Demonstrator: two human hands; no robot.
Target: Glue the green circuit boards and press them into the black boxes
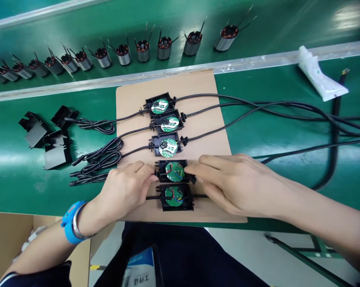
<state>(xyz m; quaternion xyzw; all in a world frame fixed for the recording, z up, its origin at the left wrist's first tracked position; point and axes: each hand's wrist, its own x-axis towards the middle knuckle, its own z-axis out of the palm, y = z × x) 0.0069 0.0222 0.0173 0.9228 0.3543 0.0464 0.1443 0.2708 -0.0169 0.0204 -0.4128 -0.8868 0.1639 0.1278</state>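
Observation:
Five-part row aside, the fourth black plastic case [163, 178] from the back lies between my hands, holding a round green circuit board [175, 172] with red and blue wires. My left hand [128, 185] is closed in a pinch at the cable end on the case's left side. On the other side, my right hand [230, 183] has its index fingertip at the board's right edge and its thumb by the black cable fitting [192, 179]. Nearest me sits another black case [190, 204] with a similar board. Three cases [157, 117] farther back carry boards with white paste on top.
A cardboard sheet [194, 85] lies under the cases. Black cables [272, 103] run right; coiled cables [103, 153] and black covers [58, 153] lie left. A white tube [320, 75] is at back right. Several motor stators [164, 50] stand behind the metal strip.

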